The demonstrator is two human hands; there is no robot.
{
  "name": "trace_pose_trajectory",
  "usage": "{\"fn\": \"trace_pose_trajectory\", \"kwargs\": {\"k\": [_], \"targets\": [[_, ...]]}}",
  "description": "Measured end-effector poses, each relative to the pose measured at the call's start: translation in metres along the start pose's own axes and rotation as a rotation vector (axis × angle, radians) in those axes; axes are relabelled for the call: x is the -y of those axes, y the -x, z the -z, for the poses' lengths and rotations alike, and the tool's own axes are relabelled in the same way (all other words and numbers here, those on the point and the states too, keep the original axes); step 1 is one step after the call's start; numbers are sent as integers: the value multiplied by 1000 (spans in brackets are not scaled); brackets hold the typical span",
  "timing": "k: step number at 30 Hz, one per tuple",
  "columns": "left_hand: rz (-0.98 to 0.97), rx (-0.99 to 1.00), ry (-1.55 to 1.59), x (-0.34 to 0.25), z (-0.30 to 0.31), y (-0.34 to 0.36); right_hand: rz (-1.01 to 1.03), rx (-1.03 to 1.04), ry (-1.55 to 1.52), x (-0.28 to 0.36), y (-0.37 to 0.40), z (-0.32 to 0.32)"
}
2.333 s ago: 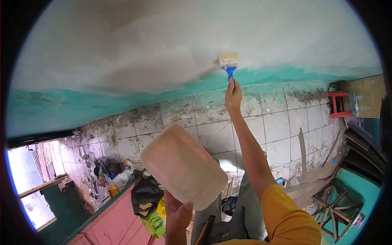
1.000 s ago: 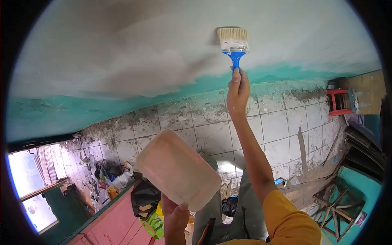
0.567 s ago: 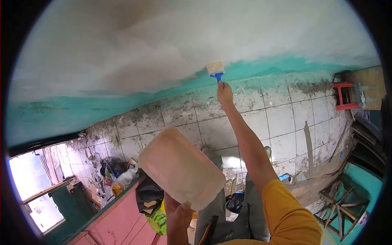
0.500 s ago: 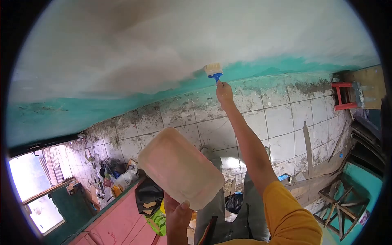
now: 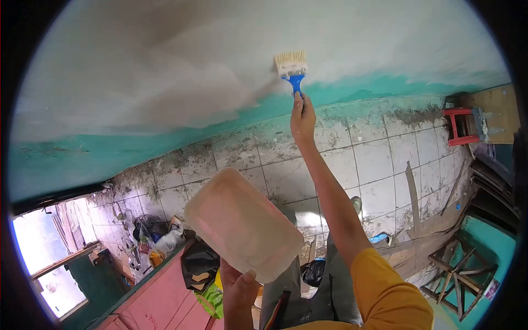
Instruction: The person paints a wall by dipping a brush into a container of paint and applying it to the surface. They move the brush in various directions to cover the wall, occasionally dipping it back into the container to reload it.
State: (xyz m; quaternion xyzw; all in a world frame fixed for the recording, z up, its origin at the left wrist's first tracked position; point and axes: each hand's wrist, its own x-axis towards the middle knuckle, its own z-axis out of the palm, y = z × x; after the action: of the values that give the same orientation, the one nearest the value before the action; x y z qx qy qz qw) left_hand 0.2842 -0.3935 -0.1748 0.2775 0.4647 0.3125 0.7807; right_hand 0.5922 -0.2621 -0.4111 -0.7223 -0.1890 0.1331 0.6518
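A paintbrush (image 5: 292,70) with a blue handle and pale bristles is in my right hand (image 5: 303,114), the fingers wrapped round its handle. Its bristles lie against the wall (image 5: 231,66), on the whitish coat just above a band of bare teal paint (image 5: 352,88). At the lower middle, my left hand (image 5: 240,289) grips the near end of a translucent plastic tub (image 5: 242,220) with rounded corners, thumb on its edge. The tub is tilted and spans the space in front of my legs.
White floor tiles (image 5: 374,165), stained along the wall, lie below. A red stool (image 5: 461,126) stands at the right, near a teal piece with a wooden frame (image 5: 456,278). Bags and litter (image 5: 159,236) lie at the left, beside a pink panel (image 5: 159,297). A doorway (image 5: 47,231) is bright.
My right hand has moved the paintbrush upward along the wall, from the teal edge onto the whitish area. My left hand and the tub have barely shifted.
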Motion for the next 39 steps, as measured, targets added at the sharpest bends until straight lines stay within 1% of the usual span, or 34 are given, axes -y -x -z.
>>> {"fn": "trace_pose_trajectory", "kwargs": {"k": [1,3,5,6,8,9,11,12,14,15,17,19,21,22,23,24,25,26,27,28,30,31,33,34,35,37,38,39], "targets": [[0,-10,-2,0,0,1,-31,-17,99,-23,1,-7],[-10,-7,1,-1,2,1,-28,-16,95,-73,7,-13],[-21,-1,5,-1,5,2,-174,-14,348,-109,10,-12],[-17,-13,1,-1,7,3,-174,-14,346,-109,6,-7],[-17,-26,-5,-4,10,4,-327,126,347,-106,-1,-2],[3,-29,1,-5,10,5,-324,129,348,-96,-5,-2],[31,-28,15,-6,8,6,-313,149,286,-59,-16,5],[1,-24,20,-5,7,4,-307,148,291,-29,-19,9],[-23,-14,24,-7,4,3,-255,122,72,39,-11,26],[-30,0,11,-8,3,2,-249,115,73,62,-7,37],[-58,25,3,-11,-3,2,-285,218,-123,104,5,55],[-5,60,52,-18,-8,2,-214,239,-62,131,15,79],[-27,108,41,-31,-27,2,-186,295,-71,170,27,111],[-34,148,41,-38,-38,1,-164,289,-81,195,36,124],[-52,166,44,-46,-49,2,-172,278,-161,222,46,139],[-27,201,63,-53,-59,5,-184,271,-239,245,56,155],[-3,238,86,-59,-71,7,-161,274,-240,265,62,172],[-16,245,94,-61,-82,9,-85,293,-252,283,68,191],[-1,270,67,-62,-89,10,-19,313,-266,299,77,211],[8,296,36,-65,-99,11,-7,321,-274,316,87,229],[-24,318,17,-66,-126,17,95,263,-316,345,98,267],[-33,335,-2,-63,-141,23,99,274,-309,355,100,284],[-39,347,-20,-62,-176,31,343,127,-277,372,105,316],[-24,347,-49,-57,-186,45,252,93,-233,380,108,335],[-15,337,-36,-51,-197,56,144,53,-392,395,110,349],[-30,443,-11,-39,-224,72,198,2,-346,409,108,379],[-40,455,18,-34,-236,82,206,13,-336,414,106,394],[-45,458,29,-29,-248,90,206,-17,-388,416,103,406]]}}
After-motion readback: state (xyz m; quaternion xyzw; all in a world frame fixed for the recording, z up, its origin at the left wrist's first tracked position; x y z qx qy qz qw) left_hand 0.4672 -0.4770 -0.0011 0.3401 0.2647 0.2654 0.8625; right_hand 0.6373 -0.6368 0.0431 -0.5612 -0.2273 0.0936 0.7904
